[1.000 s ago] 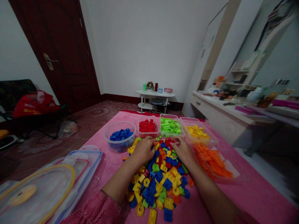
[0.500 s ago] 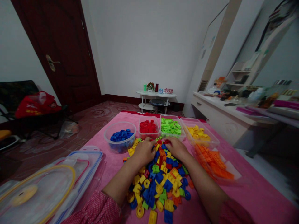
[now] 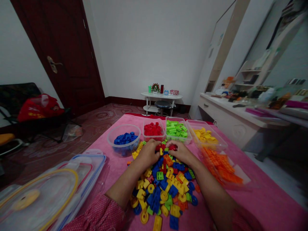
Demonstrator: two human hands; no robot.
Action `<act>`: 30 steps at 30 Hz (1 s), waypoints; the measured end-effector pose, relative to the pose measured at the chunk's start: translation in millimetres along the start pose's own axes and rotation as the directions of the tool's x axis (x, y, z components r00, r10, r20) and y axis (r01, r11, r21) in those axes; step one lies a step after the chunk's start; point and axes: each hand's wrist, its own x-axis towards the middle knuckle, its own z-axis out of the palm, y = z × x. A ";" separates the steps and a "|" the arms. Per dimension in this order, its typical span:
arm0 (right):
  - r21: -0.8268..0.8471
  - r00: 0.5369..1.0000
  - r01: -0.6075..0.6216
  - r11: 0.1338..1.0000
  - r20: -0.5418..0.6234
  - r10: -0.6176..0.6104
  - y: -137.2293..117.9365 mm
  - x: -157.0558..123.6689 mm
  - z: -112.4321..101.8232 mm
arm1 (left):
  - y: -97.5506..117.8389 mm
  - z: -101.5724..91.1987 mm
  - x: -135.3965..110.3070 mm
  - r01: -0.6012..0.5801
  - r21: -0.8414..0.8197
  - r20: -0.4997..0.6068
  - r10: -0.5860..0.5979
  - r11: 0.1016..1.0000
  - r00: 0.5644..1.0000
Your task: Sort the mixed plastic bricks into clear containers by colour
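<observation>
**Both hands at the far edge of the brick pile**

The fingers of the left hand (image 3: pixel 147 153) curl narrowly over red pieces (image 3: pixel 161 147) at the far end of the mixed brick pile (image 3: pixel 163 186); those of the right hand (image 3: pixel 181 153) bend the same way around a red piece from the other side. Whether either hand truly grips a piece cannot be told. The fingertips of the two hands nearly meet, with the red pieces between and under them. Just beyond stand the red-brick tub (image 3: pixel 152 130) and the green-brick tub (image 3: pixel 176 130); the blue-brick bowl (image 3: pixel 124 141) sits to the left, the yellow-brick tub (image 3: pixel 205 136) and orange bricks (image 3: pixel 220 166) to the right. All rest on the pink cloth (image 3: pixel 264 205). Clear lids (image 3: pixel 48 189) lie near left.
</observation>
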 end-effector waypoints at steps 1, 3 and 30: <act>0.029 1.000 0.006 1.000 0.009 -0.007 -3.7 -1.4 -1.2 | -0.7 0.0 0.4 0.001 -0.001 -0.002 -0.001 1.000 1.000; 0.090 1.000 0.011 0.996 0.021 -0.013 -10.3 -3.6 -3.6 | -1.7 0.1 0.8 0.010 0.005 -0.004 -0.010 1.000 1.000; 0.055 0.968 0.163 0.985 -0.202 -0.148 -65.3 -13.2 -8.6 | 27.1 -23.6 3.1 0.461 -0.883 0.470 -0.222 -0.093 0.855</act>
